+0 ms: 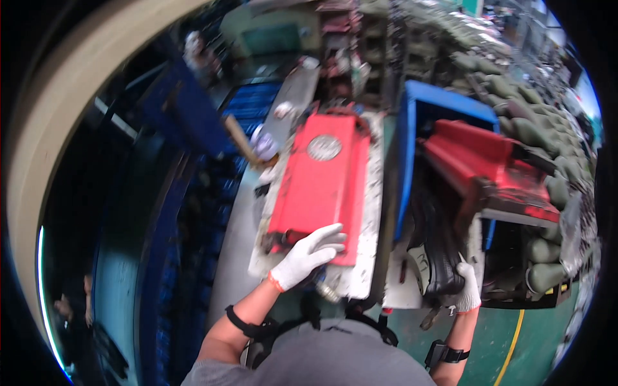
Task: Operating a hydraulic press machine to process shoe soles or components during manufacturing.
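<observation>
Grey shirt; left hand unclenched, right hand round shoe, long axis seemingly forward.

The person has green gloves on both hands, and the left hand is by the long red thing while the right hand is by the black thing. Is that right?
Not quite: the gloves are white, not green, as the head view shows. The left hand is by the long red thing, and the right hand is by the black thing.
</observation>
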`<state>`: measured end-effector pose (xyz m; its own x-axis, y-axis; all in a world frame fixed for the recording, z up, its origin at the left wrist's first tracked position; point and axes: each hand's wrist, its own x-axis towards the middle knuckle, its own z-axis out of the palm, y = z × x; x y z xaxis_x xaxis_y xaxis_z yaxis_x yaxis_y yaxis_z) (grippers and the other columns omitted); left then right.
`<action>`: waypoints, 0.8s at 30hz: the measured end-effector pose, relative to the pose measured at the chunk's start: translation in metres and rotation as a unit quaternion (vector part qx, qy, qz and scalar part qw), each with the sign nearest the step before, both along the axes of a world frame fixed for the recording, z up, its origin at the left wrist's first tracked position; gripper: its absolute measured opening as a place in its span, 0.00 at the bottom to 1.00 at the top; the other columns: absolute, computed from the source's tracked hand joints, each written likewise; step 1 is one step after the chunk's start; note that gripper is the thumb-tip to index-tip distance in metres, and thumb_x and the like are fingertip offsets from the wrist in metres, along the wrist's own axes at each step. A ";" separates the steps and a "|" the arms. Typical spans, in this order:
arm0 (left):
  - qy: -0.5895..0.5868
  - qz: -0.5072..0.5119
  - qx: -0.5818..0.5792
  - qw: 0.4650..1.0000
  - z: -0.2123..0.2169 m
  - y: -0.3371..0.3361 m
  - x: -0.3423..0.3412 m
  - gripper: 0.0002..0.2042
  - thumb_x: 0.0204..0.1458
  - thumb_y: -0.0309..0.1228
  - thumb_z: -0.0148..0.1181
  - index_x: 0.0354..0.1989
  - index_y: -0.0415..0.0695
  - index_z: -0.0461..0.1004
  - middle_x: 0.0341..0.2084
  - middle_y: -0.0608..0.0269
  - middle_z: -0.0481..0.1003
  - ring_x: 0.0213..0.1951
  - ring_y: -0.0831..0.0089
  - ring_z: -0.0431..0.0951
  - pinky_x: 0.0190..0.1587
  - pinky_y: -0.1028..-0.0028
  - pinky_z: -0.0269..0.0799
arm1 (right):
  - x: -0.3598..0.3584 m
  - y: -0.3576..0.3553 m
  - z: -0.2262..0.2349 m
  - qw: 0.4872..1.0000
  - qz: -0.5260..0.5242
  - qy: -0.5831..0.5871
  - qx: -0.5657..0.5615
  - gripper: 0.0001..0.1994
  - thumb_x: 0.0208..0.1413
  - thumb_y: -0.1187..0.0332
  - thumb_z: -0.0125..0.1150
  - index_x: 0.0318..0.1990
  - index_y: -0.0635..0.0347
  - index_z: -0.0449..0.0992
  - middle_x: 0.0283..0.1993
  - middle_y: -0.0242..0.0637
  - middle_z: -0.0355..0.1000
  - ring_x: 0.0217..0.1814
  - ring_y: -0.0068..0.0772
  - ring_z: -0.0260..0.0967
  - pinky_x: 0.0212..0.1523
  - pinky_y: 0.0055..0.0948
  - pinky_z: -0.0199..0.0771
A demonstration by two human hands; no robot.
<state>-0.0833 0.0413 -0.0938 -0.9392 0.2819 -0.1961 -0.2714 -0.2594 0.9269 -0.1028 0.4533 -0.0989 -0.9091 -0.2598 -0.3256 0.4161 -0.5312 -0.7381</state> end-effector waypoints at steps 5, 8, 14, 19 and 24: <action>-0.010 -0.048 0.105 0.993 -0.022 -0.018 0.052 0.53 0.57 0.50 0.70 0.80 0.40 0.39 0.73 0.48 0.57 0.69 0.63 0.66 0.69 0.64 0.63 | 0.010 -0.121 0.008 0.992 0.125 0.006 -0.024 0.50 0.45 0.59 0.72 0.75 0.70 0.55 0.73 0.50 0.64 0.71 0.46 0.67 0.72 0.40 0.67; -0.012 0.075 0.015 0.997 -0.022 -0.031 0.080 0.44 0.54 0.46 0.70 0.73 0.36 0.56 0.64 0.50 0.69 0.60 0.63 0.75 0.64 0.63 0.72 | 0.018 -0.209 0.014 0.955 0.275 0.107 0.019 0.58 0.51 0.40 0.70 0.78 0.70 0.48 0.80 0.50 0.51 0.82 0.42 0.49 0.81 0.38 0.44; -0.112 0.287 0.344 0.887 -0.053 -0.132 0.144 0.40 0.52 0.43 0.58 0.72 0.33 0.59 0.66 0.39 0.68 0.65 0.47 0.72 0.69 0.52 0.69 | 0.025 -0.315 0.016 0.756 0.497 0.323 0.280 0.38 0.66 0.49 0.60 0.77 0.56 0.57 0.67 0.54 0.68 0.68 0.52 0.68 0.69 0.42 0.64; -0.119 0.518 0.256 0.808 -0.117 -0.218 0.209 0.31 0.52 0.32 0.53 0.68 0.37 0.65 0.60 0.41 0.73 0.63 0.44 0.74 0.67 0.47 0.71 | 0.036 -0.312 -0.020 0.692 0.285 0.499 0.437 0.26 0.59 0.66 0.66 0.65 0.59 0.72 0.55 0.48 0.73 0.56 0.52 0.72 0.60 0.44 0.71; -0.223 0.659 0.060 0.715 -0.201 -0.331 0.237 0.05 0.51 0.30 0.64 0.36 0.51 0.76 0.32 0.70 0.76 0.36 0.71 0.79 0.42 0.69 0.77 | 0.058 -0.290 -0.068 0.667 0.163 0.483 0.543 0.20 0.54 0.74 0.66 0.56 0.57 0.79 0.51 0.41 0.76 0.56 0.47 0.71 0.59 0.43 0.68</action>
<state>0.1534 -0.2893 -0.2946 -0.2550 -0.7519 -0.6080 0.0200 -0.6328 0.7741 -0.0447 0.1630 -0.1670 -0.7846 -0.5818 0.2144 -0.5690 0.5384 -0.6216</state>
